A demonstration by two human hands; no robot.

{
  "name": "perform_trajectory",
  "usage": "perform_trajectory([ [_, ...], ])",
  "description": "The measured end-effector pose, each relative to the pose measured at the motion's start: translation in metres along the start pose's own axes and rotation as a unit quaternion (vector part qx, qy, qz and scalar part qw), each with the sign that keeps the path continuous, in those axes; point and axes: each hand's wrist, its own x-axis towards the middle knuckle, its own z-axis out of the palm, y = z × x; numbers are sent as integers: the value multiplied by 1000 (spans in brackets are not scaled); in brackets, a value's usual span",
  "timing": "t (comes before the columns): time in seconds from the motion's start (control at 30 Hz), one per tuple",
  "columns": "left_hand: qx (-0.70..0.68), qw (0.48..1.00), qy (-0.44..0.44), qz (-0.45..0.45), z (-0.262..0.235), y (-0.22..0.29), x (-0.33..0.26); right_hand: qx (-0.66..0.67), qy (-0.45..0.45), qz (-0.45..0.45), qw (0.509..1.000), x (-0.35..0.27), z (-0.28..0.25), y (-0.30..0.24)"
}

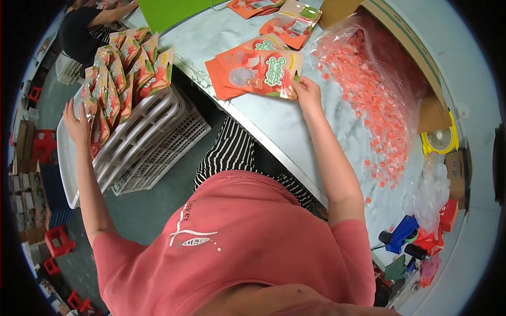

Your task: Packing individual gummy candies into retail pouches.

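On the marbled table, my right hand (308, 94) pinches the right edge of a flat orange-and-peach pouch (258, 73). That pouch overlaps other pouches lying beneath it. To the left, my left hand (77, 122) reaches to a white plastic crate (72, 174), fingers stretched out beside the nearest of the filled pouches (118, 79). Those stand packed in rows in the crate, tilted, their fronts red and peach with green corners. Whether my left fingertips press on a pouch is hard to make out.
Small red-wrapped pieces (377, 126) spill from a clear bag inside a cardboard box (433, 113) at the right. More flat pouches (291, 23) lie at the table's back. A yellow tape dispenser (441, 138) and a blue tool (401, 233) are at right. Another person (79, 31) works far left.
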Motion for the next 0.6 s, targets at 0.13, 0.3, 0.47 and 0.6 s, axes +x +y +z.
perform_trajectory([
  [0.13,-340,939,-43,13,-61,134,-13,84,-13,97,992,-58,-10,-10],
  [0.3,-489,814,-254,186,-93,323,-68,92,-41,109,989,-110,-24,3],
  [0.47,-591,697,-368,170,-98,426,-109,82,-45,85,992,-161,-14,-24],
  [0.6,-579,659,-473,82,-91,463,-126,13,-50,29,998,-182,-20,-28],
])
